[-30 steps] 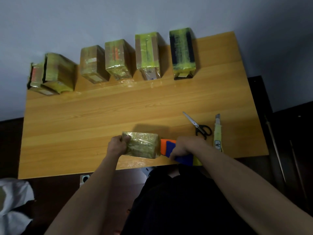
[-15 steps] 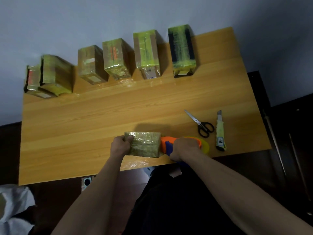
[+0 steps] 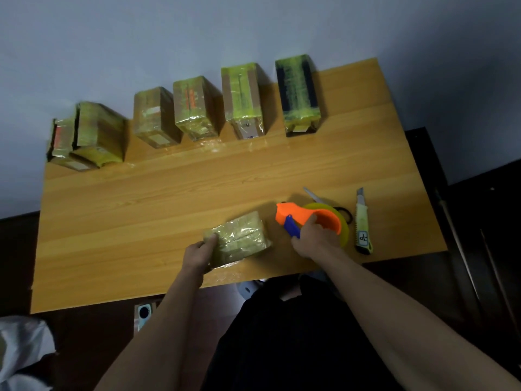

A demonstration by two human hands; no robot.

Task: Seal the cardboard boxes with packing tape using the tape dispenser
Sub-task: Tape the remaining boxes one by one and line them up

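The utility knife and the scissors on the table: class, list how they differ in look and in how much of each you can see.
The utility knife is yellow-green and lies in full view; the scissors have black handles and are mostly hidden behind the tape dispenser. The knife's short blade tip points away from the person; the scissors' silver blades angle up-left. Both lie flat on the table, by the right hand.

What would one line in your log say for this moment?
left hand: grips taped box | right hand: holds tape dispenser beside, apart from box | scissors, knife: idle

Wooden table (image 3: 141, 210) with taped boxes (image 3: 242, 100), small box (image 3: 242, 238), scissors (image 3: 313, 194), utility knife (image 3: 362, 224).
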